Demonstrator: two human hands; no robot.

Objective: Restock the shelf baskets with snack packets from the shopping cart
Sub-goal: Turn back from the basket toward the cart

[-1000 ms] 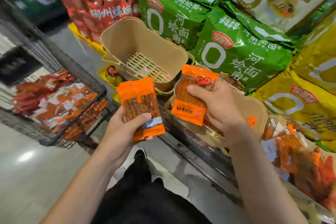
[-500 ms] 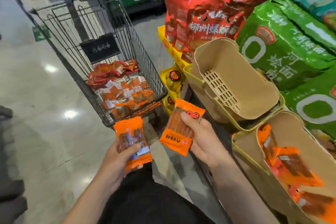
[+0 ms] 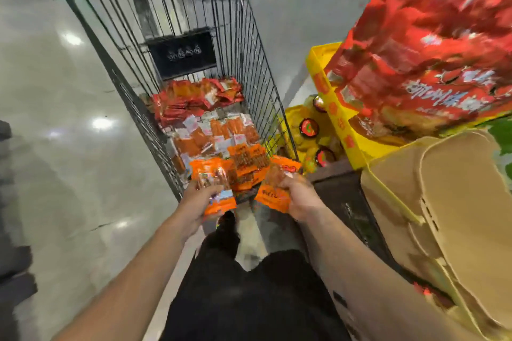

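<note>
Two orange snack packets are being held over the near end of the shopping cart (image 3: 177, 69), the left hand (image 3: 198, 203) gripping one (image 3: 214, 183), the right hand (image 3: 297, 196) pinching the other (image 3: 277, 185); both grips should be staying firm while turning toward the beige basket (image 3: 457, 202) just beside.

Shop aisle: wire shopping cart (image 3: 194, 44), stacked red snack bags (image 3: 426, 50).

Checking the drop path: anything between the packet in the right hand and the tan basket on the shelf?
Nothing visible does. The right hand holds its orange packet over the cart's near end; the tan basket sits to its right, with only open space between.
</note>
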